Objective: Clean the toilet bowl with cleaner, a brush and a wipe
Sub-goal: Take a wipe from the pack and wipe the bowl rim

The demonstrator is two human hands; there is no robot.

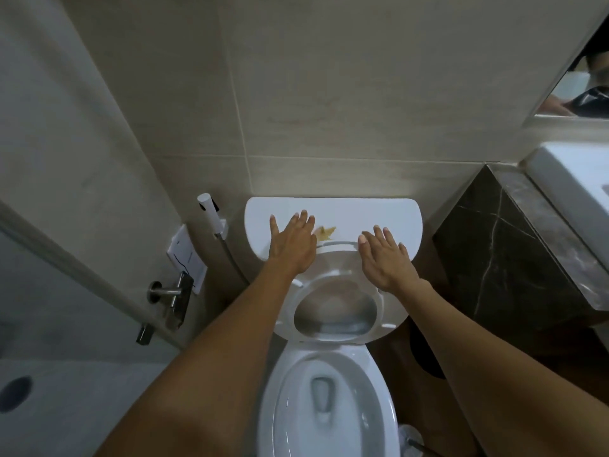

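No readable text, labels or numbers.

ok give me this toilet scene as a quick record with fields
seat: white plastic toilet seat raised, leaning back toward the white ceramic cistern
bowl: white ceramic toilet bowl uncovered, water at the bottom
left hand: left hand flat, fingers spread, empty
right hand: right hand flat, fingers spread, empty
on cistern: small yellow-brown scrap between the hands
wall left: white handheld bidet sprayer in its holder
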